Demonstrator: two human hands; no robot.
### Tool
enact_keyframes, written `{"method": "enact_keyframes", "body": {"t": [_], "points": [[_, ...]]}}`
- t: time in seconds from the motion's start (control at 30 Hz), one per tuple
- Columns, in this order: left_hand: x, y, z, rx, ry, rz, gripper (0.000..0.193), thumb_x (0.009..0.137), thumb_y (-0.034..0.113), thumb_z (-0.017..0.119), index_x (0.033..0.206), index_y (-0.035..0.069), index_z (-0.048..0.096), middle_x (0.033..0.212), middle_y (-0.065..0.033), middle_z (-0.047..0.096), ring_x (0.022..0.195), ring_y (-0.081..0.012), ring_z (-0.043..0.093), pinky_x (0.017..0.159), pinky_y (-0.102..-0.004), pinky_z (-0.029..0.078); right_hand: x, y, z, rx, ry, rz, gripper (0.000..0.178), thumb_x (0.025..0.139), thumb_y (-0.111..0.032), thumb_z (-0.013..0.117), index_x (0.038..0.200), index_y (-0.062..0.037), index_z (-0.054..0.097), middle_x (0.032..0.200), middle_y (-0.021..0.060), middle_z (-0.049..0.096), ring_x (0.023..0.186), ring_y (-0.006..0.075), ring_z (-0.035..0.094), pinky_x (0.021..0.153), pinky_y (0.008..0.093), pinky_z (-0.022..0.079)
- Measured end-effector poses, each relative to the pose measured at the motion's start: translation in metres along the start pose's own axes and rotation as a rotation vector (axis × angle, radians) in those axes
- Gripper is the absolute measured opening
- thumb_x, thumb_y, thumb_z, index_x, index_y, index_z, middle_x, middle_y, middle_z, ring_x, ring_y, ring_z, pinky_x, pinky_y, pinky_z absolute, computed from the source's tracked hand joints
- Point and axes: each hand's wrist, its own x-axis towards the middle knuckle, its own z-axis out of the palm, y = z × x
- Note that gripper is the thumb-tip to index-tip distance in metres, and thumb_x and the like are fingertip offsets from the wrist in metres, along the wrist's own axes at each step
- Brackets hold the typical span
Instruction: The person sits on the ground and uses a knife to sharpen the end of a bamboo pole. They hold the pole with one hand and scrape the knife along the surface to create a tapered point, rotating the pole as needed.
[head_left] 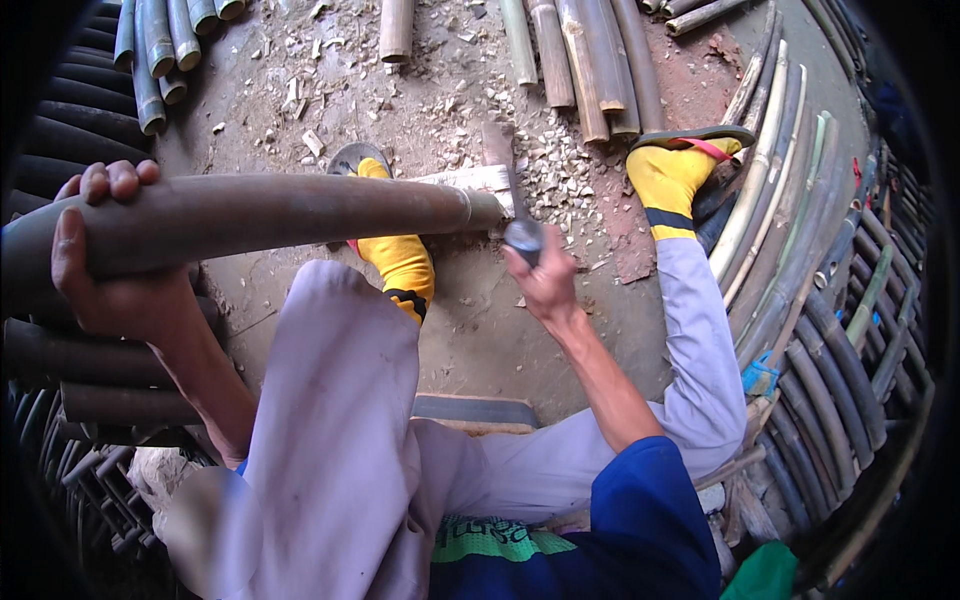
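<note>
A thick brown bamboo pole (300, 213) lies across in front of me, from the left edge to the middle. My left hand (110, 245) is closed around it, fingers over the top and thumb on the near side. The cut end of the pole is beside a pale, chopped wooden block (480, 178). In my right hand (548, 278) is the handle of a machete, its round butt facing up. The machete's blade (517, 185) points away from me, close to the pole's end; its full outline is hard to make out.
Wood chips (565, 170) litter the floor. Bamboo poles lie at the far side (590, 70), in stacks to the right (780, 230) and in dark rows to the left (90, 130). My feet, in yellow socks (665, 180) and sandals, are on either side of the block.
</note>
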Motion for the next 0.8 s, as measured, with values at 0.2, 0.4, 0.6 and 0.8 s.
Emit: {"method": "enact_keyframes", "body": {"t": [0.2,0.4,0.6,0.8], "points": [[0.009,-0.006,-0.022,-0.125,-0.072,-0.022,0.041,0.073,0.024,0.058,0.106,0.001,0.046,0.087,-0.0092,0.047,0.083,-0.0199,0.050,0.085,-0.0401,0.039,0.009,-0.003,-0.013,0.000,-0.153,0.231,0.042,0.091,-0.042,0.056,0.098,-0.0012,0.049,0.070,0.0116,0.063,0.061,0.0211,0.065,0.051,0.0336,0.050],[0.001,-0.007,-0.041,-0.250,-0.217,0.016,0.044,0.071,0.027,0.057,0.106,0.002,0.048,0.086,-0.0062,0.048,0.082,-0.0184,0.049,0.080,-0.0371,0.039,0.012,-0.049,-0.022,0.003,0.197,-0.244,0.034,0.093,-0.037,0.054,0.099,-0.0037,0.049,0.065,0.0046,0.059,0.056,0.0111,0.058,0.044,0.0250,0.048],[-0.001,-0.009,-0.037,-0.246,-0.261,0.042,0.046,0.071,0.030,0.056,0.107,0.003,0.051,0.085,-0.0056,0.049,0.081,-0.0173,0.049,0.079,-0.0352,0.039,0.018,-0.001,-0.014,0.008,-0.217,0.291,0.043,0.090,-0.043,0.056,0.099,-0.0007,0.050,0.070,0.0094,0.062,0.059,0.0195,0.064,0.049,0.0308,0.052],[0.002,-0.012,-0.047,-0.345,-0.396,0.025,0.048,0.070,0.032,0.056,0.108,0.001,0.053,0.087,-0.0064,0.052,0.083,-0.0181,0.049,0.080,-0.0338,0.039,0.009,-0.030,-0.017,-0.048,-0.011,0.051,0.043,0.090,-0.040,0.058,0.097,0.0011,0.050,0.070,0.0137,0.064,0.063,0.0253,0.067,0.052,0.0335,0.053]]}}
